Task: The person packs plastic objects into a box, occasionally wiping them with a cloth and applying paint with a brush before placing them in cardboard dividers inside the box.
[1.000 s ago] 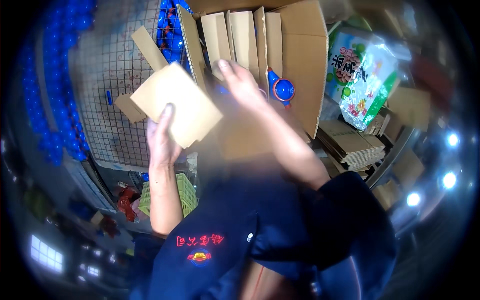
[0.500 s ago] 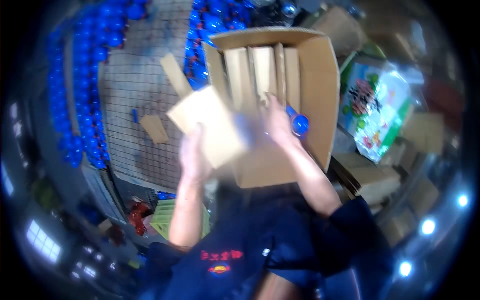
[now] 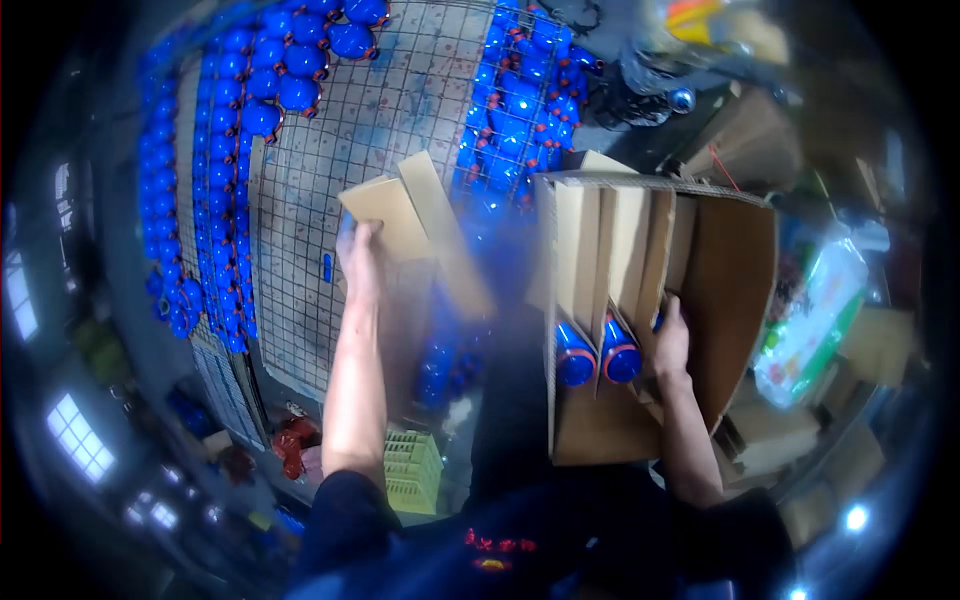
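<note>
Brown divided carton [image 3: 735,290] centre-right; green-white printed bag [image 3: 815,320] at right.

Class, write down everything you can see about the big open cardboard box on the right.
The cardboard box is brown corrugated card, open toward the camera, with one broad flap spread at its right. Upright cardboard dividers split its inside into narrow slots. Two blue objects with red rims sit side by side in the lower slots. The right hand reaches into it, resting against a divider beside those objects. It stands to the right of a wire rack of blue pieces. Its far corners are blurred.
</note>
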A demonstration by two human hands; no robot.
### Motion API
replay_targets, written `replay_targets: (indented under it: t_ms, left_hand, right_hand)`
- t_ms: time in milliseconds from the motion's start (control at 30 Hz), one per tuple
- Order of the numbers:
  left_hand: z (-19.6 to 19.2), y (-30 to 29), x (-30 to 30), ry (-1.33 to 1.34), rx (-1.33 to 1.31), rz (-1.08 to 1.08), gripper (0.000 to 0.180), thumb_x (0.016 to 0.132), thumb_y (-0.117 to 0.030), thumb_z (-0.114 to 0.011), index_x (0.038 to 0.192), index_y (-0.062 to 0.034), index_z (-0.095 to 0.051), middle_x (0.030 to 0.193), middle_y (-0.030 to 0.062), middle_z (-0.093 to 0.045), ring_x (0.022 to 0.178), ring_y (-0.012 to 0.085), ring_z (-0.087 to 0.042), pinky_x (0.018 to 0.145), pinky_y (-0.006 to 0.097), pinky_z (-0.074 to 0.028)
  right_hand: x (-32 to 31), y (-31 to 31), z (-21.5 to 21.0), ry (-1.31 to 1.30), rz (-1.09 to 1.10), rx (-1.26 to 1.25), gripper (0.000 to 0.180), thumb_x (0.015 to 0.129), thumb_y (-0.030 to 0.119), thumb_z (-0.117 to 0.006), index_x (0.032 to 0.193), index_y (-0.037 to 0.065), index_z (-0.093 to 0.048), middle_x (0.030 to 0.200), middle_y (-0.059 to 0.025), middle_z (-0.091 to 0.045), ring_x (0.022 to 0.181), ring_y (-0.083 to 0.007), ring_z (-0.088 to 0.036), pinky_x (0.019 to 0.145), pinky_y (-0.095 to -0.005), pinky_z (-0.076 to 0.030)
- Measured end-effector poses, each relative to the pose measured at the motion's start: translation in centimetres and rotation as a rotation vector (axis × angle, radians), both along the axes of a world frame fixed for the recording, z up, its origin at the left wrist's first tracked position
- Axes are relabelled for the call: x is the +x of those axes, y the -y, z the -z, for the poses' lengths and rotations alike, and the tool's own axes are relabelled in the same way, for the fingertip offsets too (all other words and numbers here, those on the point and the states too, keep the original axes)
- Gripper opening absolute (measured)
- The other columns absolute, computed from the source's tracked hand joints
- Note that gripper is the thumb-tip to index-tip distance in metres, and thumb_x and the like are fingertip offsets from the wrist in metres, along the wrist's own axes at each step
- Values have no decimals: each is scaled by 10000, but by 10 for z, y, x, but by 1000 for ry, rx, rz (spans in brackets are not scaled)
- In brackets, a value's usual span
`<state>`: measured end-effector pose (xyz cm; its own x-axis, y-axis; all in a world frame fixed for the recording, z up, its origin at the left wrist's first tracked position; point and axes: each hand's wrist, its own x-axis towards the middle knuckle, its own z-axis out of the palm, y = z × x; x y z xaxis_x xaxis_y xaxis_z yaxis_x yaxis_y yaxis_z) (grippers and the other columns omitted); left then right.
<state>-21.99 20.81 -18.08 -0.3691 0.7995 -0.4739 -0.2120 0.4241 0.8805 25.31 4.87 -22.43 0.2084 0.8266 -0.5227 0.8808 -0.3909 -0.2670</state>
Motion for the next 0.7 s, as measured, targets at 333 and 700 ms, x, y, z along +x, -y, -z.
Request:
replay_targets:
  t_ms: [333,700]
  left_hand:
    - [176,-268,-88,307,-181,-116,368,1018,-447,-476,1192,-139,-580,1038,70,-728,673,159,-558,557,307,-432]
    - [115,-237,-79,-393,-201,478,378,993,-447,-521,1074,-87,-598,873,70,-683,651,153,-602,535,311,-478]
  right_hand:
    - [-153,-147,-158,-648,172,647,237,918,11,-537,1130,-66,-612,1147,-216,-622,1141,-321,-603,946,-404,-509]
    - [-299,-206,-116,-1341,613,79,227,1018,98,-552,1209,-19,-585,1186,-133,-644,1001,-203,-660,871,-316,-532]
